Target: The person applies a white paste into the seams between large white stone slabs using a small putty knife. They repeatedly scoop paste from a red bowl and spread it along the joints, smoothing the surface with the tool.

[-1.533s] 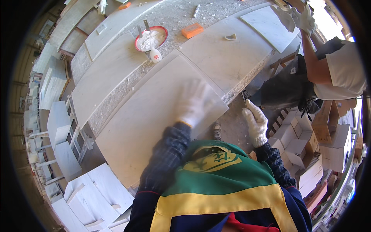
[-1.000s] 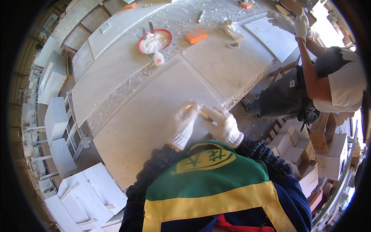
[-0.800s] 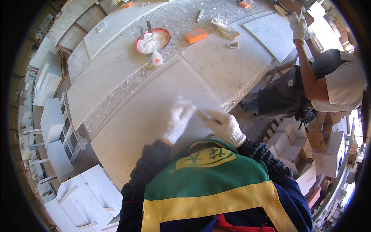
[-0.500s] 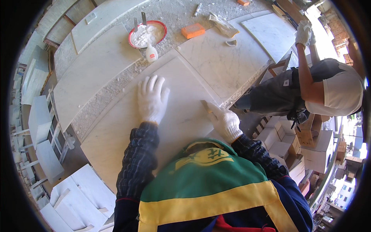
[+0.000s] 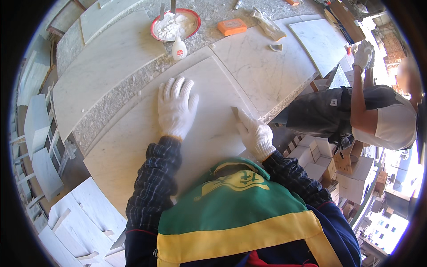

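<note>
left hand [image 5: 177, 107]: ours, in a white glove, lying flat on the big marble slab [image 5: 133, 147] with the fingers spread wide, gripping nothing.
right hand [image 5: 254, 133]: also gloved, down at the slab's right edge, fingers curled around a thin flat tool [image 5: 235, 111] that pokes out toward the seam; we can't make out exactly what the tool is.
slab: pale, lying flat right in front of us, with another slab [image 5: 262, 66] butted up against it on the far right side.
gravel strip [image 5: 133, 89]: rough grey bed showing along the slab's left side, between it and the next slab [image 5: 102, 58].
bowl [image 5: 175, 22]: red-rimmed, full of white powder, well beyond our hands at the top.
bottle [image 5: 179, 48]: small white one just below the bowl.
sponge [image 5: 232, 26]: orange block to the right of the bowl.
other person [image 5: 378, 115]: off to our right, bent over, white glove [image 5: 364, 52] raised.
boxes [image 5: 351, 169]: pale stacks below that person.
</note>
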{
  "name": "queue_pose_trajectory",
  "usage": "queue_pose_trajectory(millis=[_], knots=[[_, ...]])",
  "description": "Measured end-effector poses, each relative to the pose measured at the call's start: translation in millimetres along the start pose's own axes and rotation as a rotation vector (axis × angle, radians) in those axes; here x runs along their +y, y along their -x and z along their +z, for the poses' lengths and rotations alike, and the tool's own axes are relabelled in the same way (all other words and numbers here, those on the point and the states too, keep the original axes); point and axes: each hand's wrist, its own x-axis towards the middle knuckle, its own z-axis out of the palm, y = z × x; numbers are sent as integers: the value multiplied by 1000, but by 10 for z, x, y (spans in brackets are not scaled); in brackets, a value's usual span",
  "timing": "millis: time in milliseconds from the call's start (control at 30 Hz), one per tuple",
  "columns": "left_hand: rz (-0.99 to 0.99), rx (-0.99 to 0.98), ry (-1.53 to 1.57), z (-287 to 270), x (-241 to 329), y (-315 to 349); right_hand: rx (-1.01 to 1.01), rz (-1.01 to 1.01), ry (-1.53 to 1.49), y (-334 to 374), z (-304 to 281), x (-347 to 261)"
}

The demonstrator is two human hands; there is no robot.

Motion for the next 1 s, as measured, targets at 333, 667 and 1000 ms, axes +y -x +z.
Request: queue_pose_trajectory(millis=[333, 667, 1000], knots=[[-3, -22, -49, 9, 16, 0, -128, -105, 77, -213, -65, -39], [15, 8, -25, 8, -1, 3, -91, -87, 89, -63, -224, 111], [23, 40, -3, 35, -19, 0, 32, -10, 17, 15, 110, -31]])
